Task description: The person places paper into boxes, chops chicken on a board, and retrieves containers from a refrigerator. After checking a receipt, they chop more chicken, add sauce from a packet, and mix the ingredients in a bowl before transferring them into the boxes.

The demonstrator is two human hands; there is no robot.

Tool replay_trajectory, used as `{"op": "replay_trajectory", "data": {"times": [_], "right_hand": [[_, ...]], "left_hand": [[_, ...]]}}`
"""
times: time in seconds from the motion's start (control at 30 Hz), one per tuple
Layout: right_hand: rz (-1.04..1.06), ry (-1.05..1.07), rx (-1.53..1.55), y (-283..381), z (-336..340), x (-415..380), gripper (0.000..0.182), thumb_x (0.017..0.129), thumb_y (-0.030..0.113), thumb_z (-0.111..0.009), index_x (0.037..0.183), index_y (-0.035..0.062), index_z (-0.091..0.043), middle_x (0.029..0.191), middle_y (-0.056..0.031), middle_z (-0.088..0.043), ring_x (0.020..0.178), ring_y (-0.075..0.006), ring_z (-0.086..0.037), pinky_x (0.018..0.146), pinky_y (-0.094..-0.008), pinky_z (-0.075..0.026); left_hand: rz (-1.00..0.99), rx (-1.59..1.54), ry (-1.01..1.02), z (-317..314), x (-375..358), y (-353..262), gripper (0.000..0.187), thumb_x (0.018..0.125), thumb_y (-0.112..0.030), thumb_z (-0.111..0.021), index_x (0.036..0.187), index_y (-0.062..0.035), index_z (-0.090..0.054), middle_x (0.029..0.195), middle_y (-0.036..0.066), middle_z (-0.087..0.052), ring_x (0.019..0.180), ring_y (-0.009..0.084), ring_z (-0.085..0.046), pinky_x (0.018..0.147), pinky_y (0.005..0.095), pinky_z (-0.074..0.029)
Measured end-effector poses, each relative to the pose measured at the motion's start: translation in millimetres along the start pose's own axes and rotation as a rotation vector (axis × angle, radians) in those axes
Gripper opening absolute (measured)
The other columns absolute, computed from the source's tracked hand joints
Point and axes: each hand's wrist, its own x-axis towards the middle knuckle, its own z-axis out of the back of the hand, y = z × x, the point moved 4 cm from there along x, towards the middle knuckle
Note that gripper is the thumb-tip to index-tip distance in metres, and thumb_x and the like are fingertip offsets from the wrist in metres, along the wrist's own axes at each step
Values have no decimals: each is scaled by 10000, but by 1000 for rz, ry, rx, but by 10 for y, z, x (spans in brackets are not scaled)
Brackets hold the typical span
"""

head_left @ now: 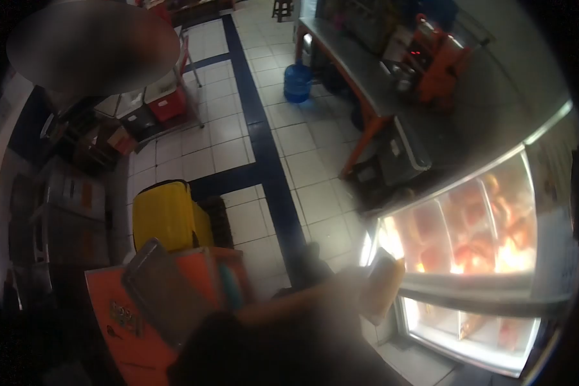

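My left forearm stretches from a dark sleeve toward the right, and my left hand [352,286] at its end is smeared by motion. At its fingers is a pale yellow-tan packet [384,288], which it appears to grip; its exact kind is too blurred to tell. The packet is just in front of the lit display fridge [489,293], where reddish goods stand behind glass in the upper part. Below my forearm, a grey tray-like board [164,293] rests on an orange counter [106,315]. My right hand does not show.
A yellow bag [164,215] is beyond the orange counter. At the right, a steel-topped table [347,55] has orange legs, with a blue water jug [297,83] near it. Grey bins [74,193] stand at the left. A red cooler [165,100] sits farther back.
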Motion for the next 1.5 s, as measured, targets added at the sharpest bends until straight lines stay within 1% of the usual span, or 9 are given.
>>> {"op": "replay_trajectory", "data": {"times": [0.07,0.3,0.43,0.5,0.77,0.9,1.07,1.13,1.5], "right_hand": [[53,84,-5,435,-477,57,528,743,221,-773,1164,-45,-599,1130,-232,-617,1084,-375,-575,920,-420,-450],[209,336,-12,2440,-2552,738,531,742,234,-774,1160,-45,-601,1125,-234,-616,1085,-382,-569,919,-424,-450],[331,496,-4,3723,-3426,1300,533,741,241,-774,1158,-44,-603,1122,-235,-616,1086,-386,-565,918,-427,-450],[417,562,30,4400,-3751,1627,534,741,244,-774,1157,-44,-603,1121,-236,-616,1086,-388,-563,918,-428,-450],[935,410,327,8712,-5698,3085,463,730,254,-789,1036,-51,-621,1064,-215,-587,943,-356,-582,819,-423,-482],[730,527,314,10764,-6406,3037,473,721,230,-772,1068,-48,-610,1058,-219,-617,1002,-374,-594,847,-404,-466],[880,331,438,12214,-6593,2677,348,720,161,-759,927,-63,-591,932,-225,-602,888,-418,-580,757,-458,-467],[803,374,378,12651,-6909,2712,348,719,157,-757,929,-64,-590,934,-226,-601,891,-419,-578,760,-458,-466],[667,583,51,15646,-9949,3172,352,713,140,-752,939,-68,-581,945,-232,-595,907,-421,-569,781,-459,-457]], "left_hand": [[-67,-364,-139,554,-67,-298,292,828,-55,-546,1106,25,-593,933,58,-624,840,133,-581,741,268,-471],[-280,37,-521,3235,546,-708,296,888,-92,-556,1160,20,-583,1014,63,-618,912,131,-577,798,272,-467],[-102,-232,-967,4579,213,-1476,233,869,-94,-588,1076,8,-615,980,50,-623,902,150,-577,800,297,-468],[-209,-283,-1224,5145,-46,-1465,186,844,-104,-608,987,14,-630,815,47,-612,718,120,-562,609,291,-467],[-183,-194,-1843,7549,-313,-1883,153,765,-112,-599,854,12,-607,782,81,-588,679,182,-531,625,327,-438],[-223,-664,-1777,9175,71,-2167,252,727,-86,-663,933,53,-623,810,109,-608,732,191,-574,662,339,-473],[-394,-427,-1669,10754,697,-3202,247,774,-218,-641,817,24,-625,689,44,-502,641,131,-467,551,325,-389],[-550,-339,-1523,11512,1091,-3694,155,766,-78,-624,867,39,-611,809,91,-610,753,171,-585,741,310,-467],[-663,-775,-1180,15633,2530,-6289,332,842,-69,-529,1149,57,-552,1024,110,-616,921,199,-604,838,305,-485]]}}
